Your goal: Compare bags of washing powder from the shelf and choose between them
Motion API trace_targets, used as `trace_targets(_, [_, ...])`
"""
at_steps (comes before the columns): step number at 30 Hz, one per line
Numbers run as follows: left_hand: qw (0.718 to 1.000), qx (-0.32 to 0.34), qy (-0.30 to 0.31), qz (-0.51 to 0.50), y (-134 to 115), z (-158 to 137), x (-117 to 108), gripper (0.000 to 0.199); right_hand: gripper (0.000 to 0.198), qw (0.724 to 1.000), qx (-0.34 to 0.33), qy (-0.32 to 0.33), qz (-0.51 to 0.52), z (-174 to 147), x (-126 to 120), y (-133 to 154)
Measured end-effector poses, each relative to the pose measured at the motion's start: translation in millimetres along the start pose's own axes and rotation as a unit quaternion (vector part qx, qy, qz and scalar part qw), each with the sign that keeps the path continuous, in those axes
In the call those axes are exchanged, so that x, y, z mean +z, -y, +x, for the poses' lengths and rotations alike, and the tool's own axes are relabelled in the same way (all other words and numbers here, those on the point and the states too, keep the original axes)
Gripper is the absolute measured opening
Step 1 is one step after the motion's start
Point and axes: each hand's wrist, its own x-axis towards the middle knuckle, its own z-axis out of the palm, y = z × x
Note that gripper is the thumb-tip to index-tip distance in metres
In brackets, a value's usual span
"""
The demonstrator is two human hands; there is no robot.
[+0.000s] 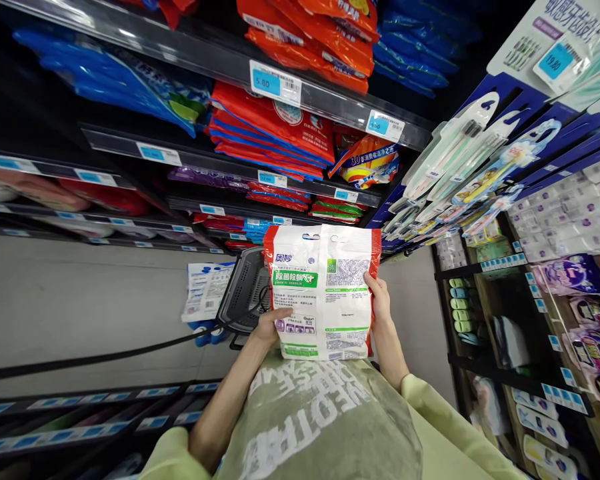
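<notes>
A white bag of laundry detergent (pixel 347 303) with red side edges and green strips is held up in front of my torso, its printed back towards me. My left hand (pixel 273 325) grips its left edge, thumb on the front face. On the opposite edge, my right hand (pixel 379 298) is closed round the bag, thumb over the printed text. The other fingers of both hands are mostly hidden behind it. Just beyond the bag's left side, a dark grey shopping basket (pixel 243 293) sits low near the floor.
Shelves ahead carry red detergent bags (pixel 275 127) and blue bags (pixel 110 73). Toothbrush packs (pixel 460 153) hang on the right. A white and blue package (pixel 205 291) lies beside the basket. A black strap (pixel 105 355) crosses the tiled floor (pixel 80 293) at left.
</notes>
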Motion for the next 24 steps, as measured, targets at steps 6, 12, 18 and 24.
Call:
trace_targets(6, [1.0,-0.005,-0.019,0.009,-0.2,2.0,-0.4,0.065,0.048,1.0,-0.015,0.013,-0.006,-0.6,-0.4,-2.1])
trace_targets(12, [1.0,-0.017,-0.008,0.008,-1.6,2.9,1.3,0.057,0.069,0.995,-0.03,-0.037,-0.082,-2.1,1.4,-2.5])
trace_targets(18, [1.0,-0.005,-0.009,0.005,1.1,4.6,0.0,0.054,0.067,0.995,-0.028,-0.018,-0.099,1.1,-2.1,-5.7])
trace_targets(24, [1.0,0.005,0.01,0.002,4.9,7.8,-3.2,0.053,0.067,0.997,-0.018,-0.008,-0.081,2.0,0.0,-3.2])
